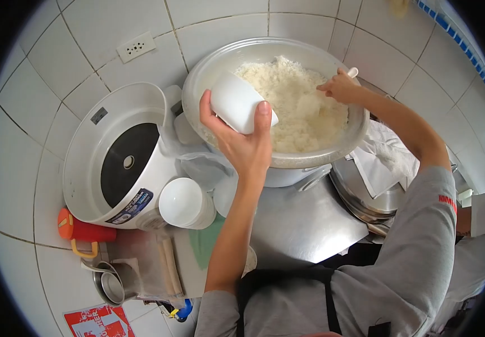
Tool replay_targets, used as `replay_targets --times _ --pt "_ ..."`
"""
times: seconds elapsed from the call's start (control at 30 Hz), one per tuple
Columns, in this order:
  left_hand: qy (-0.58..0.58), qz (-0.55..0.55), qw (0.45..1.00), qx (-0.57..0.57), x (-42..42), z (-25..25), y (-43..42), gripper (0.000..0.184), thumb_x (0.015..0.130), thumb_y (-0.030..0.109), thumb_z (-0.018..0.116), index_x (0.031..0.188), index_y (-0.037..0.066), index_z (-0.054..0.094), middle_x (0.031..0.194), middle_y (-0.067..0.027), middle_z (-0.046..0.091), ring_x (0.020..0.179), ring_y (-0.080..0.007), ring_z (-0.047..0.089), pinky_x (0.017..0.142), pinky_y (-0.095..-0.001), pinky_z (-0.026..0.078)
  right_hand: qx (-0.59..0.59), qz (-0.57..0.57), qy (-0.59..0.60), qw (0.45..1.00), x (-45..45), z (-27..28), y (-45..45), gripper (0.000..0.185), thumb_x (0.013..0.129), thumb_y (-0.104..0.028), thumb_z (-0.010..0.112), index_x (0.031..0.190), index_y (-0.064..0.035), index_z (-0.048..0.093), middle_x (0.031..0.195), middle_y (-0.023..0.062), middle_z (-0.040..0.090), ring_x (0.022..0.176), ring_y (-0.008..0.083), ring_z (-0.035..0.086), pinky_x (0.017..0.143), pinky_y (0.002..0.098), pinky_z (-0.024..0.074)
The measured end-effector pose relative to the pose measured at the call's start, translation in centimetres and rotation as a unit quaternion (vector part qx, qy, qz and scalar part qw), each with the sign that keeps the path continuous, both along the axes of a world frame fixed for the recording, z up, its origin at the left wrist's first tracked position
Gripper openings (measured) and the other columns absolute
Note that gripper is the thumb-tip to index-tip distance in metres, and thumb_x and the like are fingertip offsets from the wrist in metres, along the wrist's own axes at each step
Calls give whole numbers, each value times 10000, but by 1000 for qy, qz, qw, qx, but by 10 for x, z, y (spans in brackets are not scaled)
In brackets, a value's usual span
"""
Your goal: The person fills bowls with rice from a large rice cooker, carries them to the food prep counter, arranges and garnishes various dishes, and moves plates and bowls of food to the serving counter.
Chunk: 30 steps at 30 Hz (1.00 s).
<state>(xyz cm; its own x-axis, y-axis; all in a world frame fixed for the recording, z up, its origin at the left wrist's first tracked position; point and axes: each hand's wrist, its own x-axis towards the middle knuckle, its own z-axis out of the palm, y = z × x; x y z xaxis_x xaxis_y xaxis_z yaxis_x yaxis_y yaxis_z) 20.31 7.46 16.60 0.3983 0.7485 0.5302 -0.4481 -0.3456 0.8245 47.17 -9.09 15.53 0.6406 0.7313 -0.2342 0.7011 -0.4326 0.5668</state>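
My left hand [242, 132] grips a white bowl [236, 102], tilted over the left side of a large round basin [197, 73]. Fluffy white food that looks like rice [290, 106] fills much of the basin. Over the basin's right side, my right hand [341, 89] is closed round a white handle [353, 72], whose lower end I cannot make out. Stacked white bowls [180, 202] stand below and left of the basin.
A big white tub [79, 168] with a dark disc inside stands at the left, beside a red container [76, 227]. Metal cups [113, 286] sit lower left. Metal lids [388, 199] and a white cloth [386, 151] lie right. Another person [478, 247] is at the right edge.
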Motion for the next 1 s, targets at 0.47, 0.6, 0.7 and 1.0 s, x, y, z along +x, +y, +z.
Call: replay_targets --times 0.47,0.6,0.7,1.0 --pt "-6 -56 998 -8 1 -2 1 761 738 311 655 1300 72 201 1207 -202 362 1058 -314 437 878 -411 372 106 85 102 986 -80 3 -10 258 819 -198 535 1066 -226 603 764 -9 630 711 162 563 780 353 276" --pt "3 -44 999 6 5 -4 5 737 749 301 643 1300 72 209 1206 -196 364 1047 -307 441 876 -408 370 125 107 192 968 -90 6 -4 254 802 -234 551 1043 -197 623 776 18 632 724 175 565 778 371 275" --pt "8 -30 999 23 5 -5 5 735 748 311 642 1299 73 218 1203 -196 365 1043 -299 444 870 -397 374 78 78 275 955 -107 7 13 282 799 -246 553 1061 -168 622 985 42 620 943 189 546 863 403 258" --pt "181 -243 938 -169 8 24 35 681 815 501 501 1287 68 268 1234 -143 357 1153 -281 394 897 -438 388 264 -65 550 790 -66 8 16 394 803 -263 549 1160 -98 557 898 96 635 816 137 568 724 309 456"
